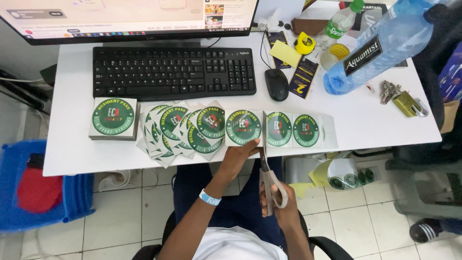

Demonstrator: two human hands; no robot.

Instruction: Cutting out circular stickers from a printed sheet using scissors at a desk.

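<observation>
Scissors (270,180) in right hand (281,204) cut strip of round green stickers (288,129).

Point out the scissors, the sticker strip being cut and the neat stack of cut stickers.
Scissors (272,185): head view, on the handle.
Sticker strip (292,129): head view, between its two uncut stickers.
Sticker stack (113,117): head view, top sticker's middle.
</observation>
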